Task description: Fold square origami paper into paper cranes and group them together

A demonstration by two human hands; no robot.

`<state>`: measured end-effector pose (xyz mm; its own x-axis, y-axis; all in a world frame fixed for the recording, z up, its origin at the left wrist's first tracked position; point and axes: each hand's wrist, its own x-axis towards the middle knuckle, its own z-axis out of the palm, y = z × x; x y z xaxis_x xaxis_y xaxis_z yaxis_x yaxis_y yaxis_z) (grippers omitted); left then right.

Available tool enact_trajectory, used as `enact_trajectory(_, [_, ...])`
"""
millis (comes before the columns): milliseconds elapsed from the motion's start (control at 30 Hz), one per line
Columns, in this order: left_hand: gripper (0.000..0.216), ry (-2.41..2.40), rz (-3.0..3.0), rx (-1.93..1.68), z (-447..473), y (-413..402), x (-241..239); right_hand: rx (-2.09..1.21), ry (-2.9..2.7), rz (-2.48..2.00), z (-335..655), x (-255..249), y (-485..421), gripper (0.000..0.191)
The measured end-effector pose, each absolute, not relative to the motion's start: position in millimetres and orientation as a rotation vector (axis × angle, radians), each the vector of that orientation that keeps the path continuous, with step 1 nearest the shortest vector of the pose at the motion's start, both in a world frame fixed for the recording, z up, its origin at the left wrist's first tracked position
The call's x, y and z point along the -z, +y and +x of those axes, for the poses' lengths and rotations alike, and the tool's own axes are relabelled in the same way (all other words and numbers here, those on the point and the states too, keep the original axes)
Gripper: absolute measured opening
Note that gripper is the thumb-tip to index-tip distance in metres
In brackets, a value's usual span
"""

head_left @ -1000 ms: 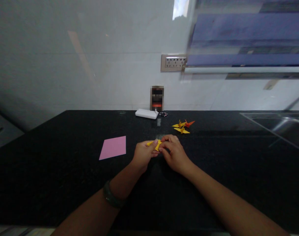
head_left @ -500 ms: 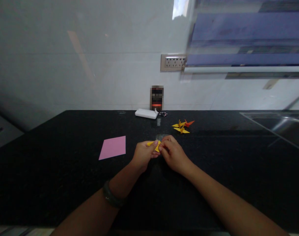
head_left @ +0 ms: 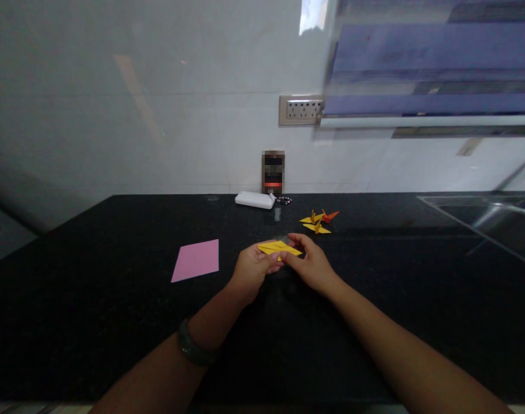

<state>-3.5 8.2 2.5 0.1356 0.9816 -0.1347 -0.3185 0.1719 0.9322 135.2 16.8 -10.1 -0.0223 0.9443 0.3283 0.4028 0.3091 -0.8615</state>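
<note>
A folded piece of yellow origami paper (head_left: 280, 247), long and diamond-shaped, is held between both hands just above the dark countertop. My left hand (head_left: 252, 268) grips its left part, thumb on top and fingers underneath. From the other side, my right hand (head_left: 313, 264) pinches the paper near its middle and right, its thumb beside the left thumb. Left of the hands lies a flat square of pink paper (head_left: 196, 260). Beyond my right hand stand two yellow paper cranes, the nearer one (head_left: 317, 227) in front, and an orange paper crane (head_left: 330, 217).
A white rectangular case (head_left: 255, 200) with a beaded strap (head_left: 283, 200) lies at the back of the black countertop (head_left: 115, 322). Behind it, a blurred-out upright object (head_left: 273, 171) leans on the wall. A sink (head_left: 504, 221) is at the right, and a socket panel (head_left: 303, 110) is on the wall.
The yellow paper, mostly covered by the fingers before, now shows its full diamond shape. My right hand has shifted slightly right and opened from a tight pinch, its thumb now on the paper.
</note>
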Motion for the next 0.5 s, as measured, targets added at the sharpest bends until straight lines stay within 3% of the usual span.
enact_trajectory(267, [0.048, 1.047, 1.004, -1.182, -1.5, 7.2, -6.2, -0.752, -1.691, -1.132, 135.7, 11.8, 15.4, 0.036])
enact_trajectory(500, [0.043, 1.066, 0.939, -1.168, -2.5, 9.0, -4.7, -0.666, -1.763, -1.138, 134.6, 9.4, 12.8, 0.036])
